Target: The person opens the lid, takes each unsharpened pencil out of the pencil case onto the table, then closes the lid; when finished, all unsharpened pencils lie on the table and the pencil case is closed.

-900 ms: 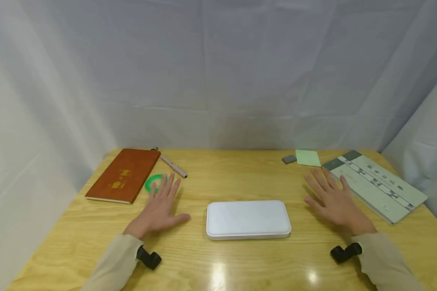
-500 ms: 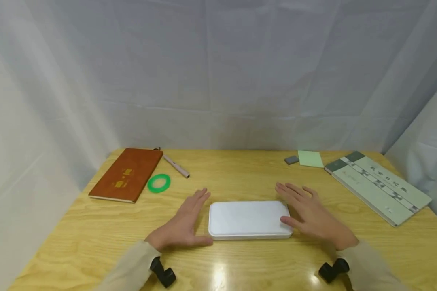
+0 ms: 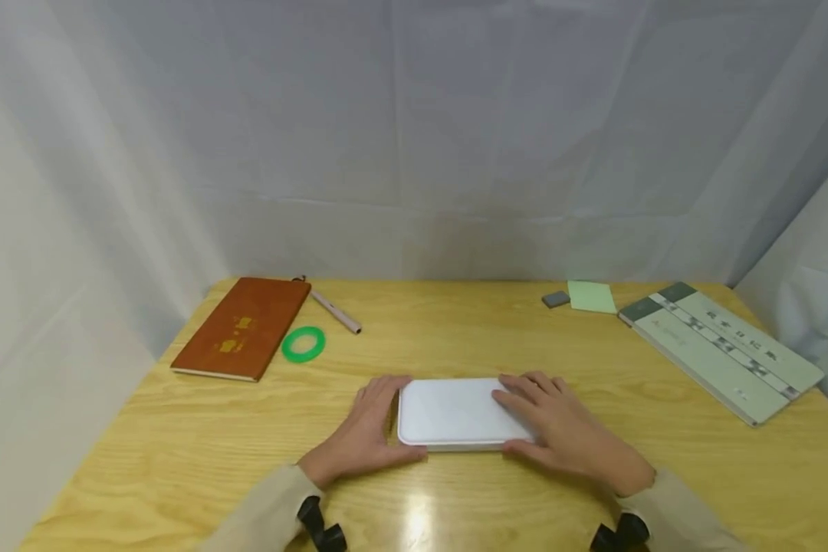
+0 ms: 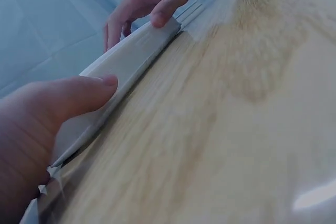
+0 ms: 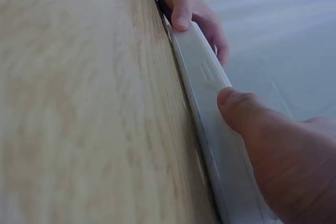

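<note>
A flat white case with rounded corners lies on the wooden table, long side facing me. My left hand grips its left end, thumb along the front side and fingers at the back left corner. At the other end my right hand holds the case, its fingers over the top and back edge and its thumb on the front. Both wrist views show the thumbs pressed to the front side of the case, which has a small raised mark. The right end is hidden under the right hand.
A brown notebook, a green tape ring and a pinkish pen lie at the back left. Toward the back right are a grey eraser-like block, pale green sticky notes and a grey-green book. White curtains surround the table.
Both hands have moved inward from beside the case, the left going right and the right going left. They have taken hold of its two ends.
</note>
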Tool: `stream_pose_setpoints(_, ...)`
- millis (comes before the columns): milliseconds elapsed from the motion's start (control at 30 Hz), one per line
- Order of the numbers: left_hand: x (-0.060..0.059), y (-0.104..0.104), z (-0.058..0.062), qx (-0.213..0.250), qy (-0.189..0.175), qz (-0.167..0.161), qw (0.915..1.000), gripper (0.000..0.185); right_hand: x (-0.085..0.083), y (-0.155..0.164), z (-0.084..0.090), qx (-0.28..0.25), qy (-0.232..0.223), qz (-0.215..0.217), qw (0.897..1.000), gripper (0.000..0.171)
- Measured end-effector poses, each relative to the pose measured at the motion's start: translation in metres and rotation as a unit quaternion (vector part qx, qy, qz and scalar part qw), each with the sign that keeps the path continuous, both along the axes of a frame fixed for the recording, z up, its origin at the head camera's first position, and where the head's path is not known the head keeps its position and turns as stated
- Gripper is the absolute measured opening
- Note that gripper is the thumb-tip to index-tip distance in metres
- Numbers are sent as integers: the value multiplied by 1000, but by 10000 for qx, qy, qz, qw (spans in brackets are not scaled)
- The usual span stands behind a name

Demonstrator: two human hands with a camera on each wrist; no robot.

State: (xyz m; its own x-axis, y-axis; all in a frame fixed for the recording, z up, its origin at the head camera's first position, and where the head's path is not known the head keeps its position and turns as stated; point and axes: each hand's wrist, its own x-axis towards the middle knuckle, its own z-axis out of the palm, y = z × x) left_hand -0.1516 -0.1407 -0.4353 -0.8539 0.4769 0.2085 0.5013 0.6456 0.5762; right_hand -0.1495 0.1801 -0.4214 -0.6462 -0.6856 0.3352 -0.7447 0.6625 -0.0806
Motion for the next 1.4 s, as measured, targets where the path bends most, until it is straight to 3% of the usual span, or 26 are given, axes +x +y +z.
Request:
stream_pose_setpoints(133,2,2,-3,196,117,520,9984,92,1,-4,-3,-228,289,181,9992,57)
stream_pose_setpoints(267,6,3,-2,449,87,752,9961,76,3,-12,-5,-637,766,364,9944,49)
stream_pose_setpoints(467,4,7,-6,1436,-99,312,9891,52,8,-22,2,-874,1286,136,9877,54)
stream_pose_setpoints(567,4,9,-7,1781,-385,167,9831,46,8,-24,5,-890,1401,119,9861,55)
stream_pose_setpoints(800,8,10,-3,1918,-1057,298,9753,52,7,-24,9,-852,1465,36,9855,58)
stream_pose_setpoints(1067,4,11,3,2154,-1227,293,9683,55,6,-26,11,-788,1421,-124,9866,60)
stream_pose_setpoints(1400,1,9,4,2205,-1164,155,9683,56,2,-29,12,-831,1566,-66,9841,60)
